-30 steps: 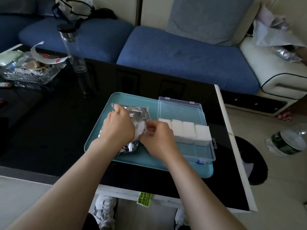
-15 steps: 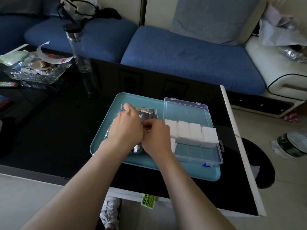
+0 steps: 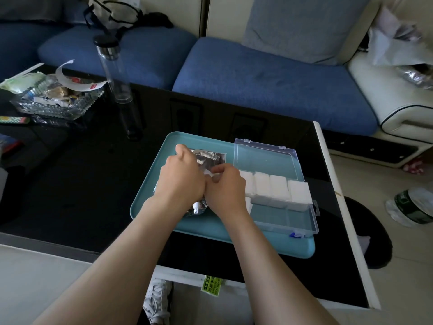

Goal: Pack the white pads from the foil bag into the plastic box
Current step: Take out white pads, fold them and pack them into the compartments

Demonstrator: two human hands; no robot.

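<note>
Closing in on my left hand [image 3: 181,181], which grips the foil bag [image 3: 208,157] on the tray [image 3: 150,204], my right hand [image 3: 226,190] now has its fingers [image 3: 219,169] pinched on a white pad [image 3: 210,175] at the bag's mouth, ready, I judge, for the plastic box [image 3: 302,222] beside it.

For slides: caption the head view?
Left hand grips crinkled foil bag; right hand pinches white pad beside clear plastic box.

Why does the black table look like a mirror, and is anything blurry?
Head view: the glossy table mirrors the bottle standing on it. Head view: the foil bag glints in soft light. Head view: nothing near is blurry, though the white pads look washed out.
</note>
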